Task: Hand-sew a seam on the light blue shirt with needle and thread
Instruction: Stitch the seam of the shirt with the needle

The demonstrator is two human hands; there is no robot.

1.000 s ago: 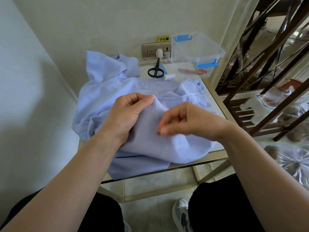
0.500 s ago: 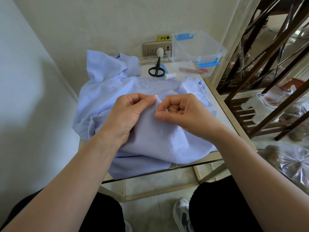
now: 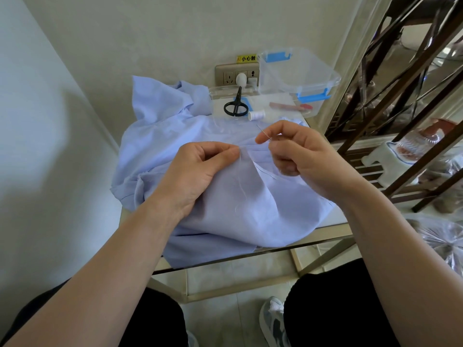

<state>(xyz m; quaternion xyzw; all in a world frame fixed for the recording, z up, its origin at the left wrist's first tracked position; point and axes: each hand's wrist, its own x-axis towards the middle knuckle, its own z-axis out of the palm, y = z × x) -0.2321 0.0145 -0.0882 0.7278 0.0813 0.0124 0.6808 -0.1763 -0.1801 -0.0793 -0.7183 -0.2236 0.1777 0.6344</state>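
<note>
The light blue shirt [image 3: 253, 204] lies bunched over a small glass table [image 3: 333, 229]. My left hand [image 3: 198, 169] pinches a fold of the shirt at its upper edge between thumb and forefinger. My right hand [image 3: 298, 154], just right of it, pinches a thin needle [image 3: 263, 132] that points up and away from me. A pale thread [image 3: 240, 181] runs from the pinched fold towards my right hand, and a loose strand hangs down over the cloth.
Black scissors [image 3: 235, 105] and a white thread spool [image 3: 256, 114] lie at the table's back. A clear plastic box with blue clips [image 3: 298, 76] stands behind them by a wall socket [image 3: 234, 73]. A dark metal rack [image 3: 400, 108] stands on the right.
My right hand went from low on the cloth up to the fold by my left thumb, then up and right with the needle, drawing thread out. My left hand kept its pinch.
</note>
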